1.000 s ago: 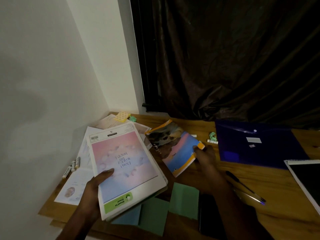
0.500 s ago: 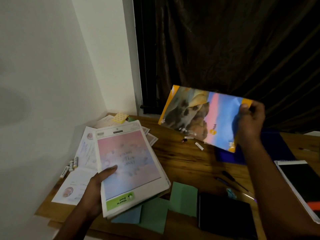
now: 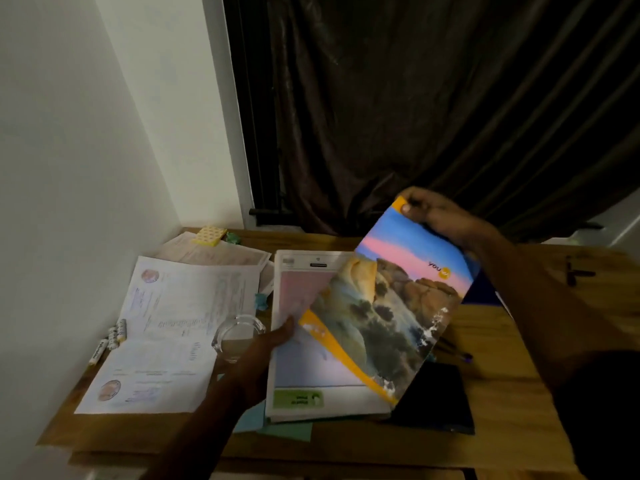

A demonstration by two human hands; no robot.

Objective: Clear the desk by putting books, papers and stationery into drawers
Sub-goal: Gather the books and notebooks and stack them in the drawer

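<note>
My left hand (image 3: 266,351) grips the left edge of a pastel pink and blue notebook (image 3: 311,372) held over the wooden desk (image 3: 502,420). My right hand (image 3: 436,211) pinches the far corner of a landscape-cover book (image 3: 391,306) with an orange border. That book tilts down across the pastel notebook, its near corner resting on it. White printed papers (image 3: 173,323) lie spread at the left. Several markers (image 3: 110,337) lie by the wall.
A clear glass ashtray (image 3: 239,336) sits on the papers beside my left hand. A yellow sticky pad (image 3: 209,235) lies at the back corner. A black book (image 3: 440,400), green and blue sheets (image 3: 287,431), a pen (image 3: 457,355) and a dark curtain (image 3: 433,109) surround the stack.
My right hand lifted the landscape book off the desk, swung it over and lowered it onto the pastel notebook. My left hand shifted that notebook to the right, uncovering the papers and ashtray.
</note>
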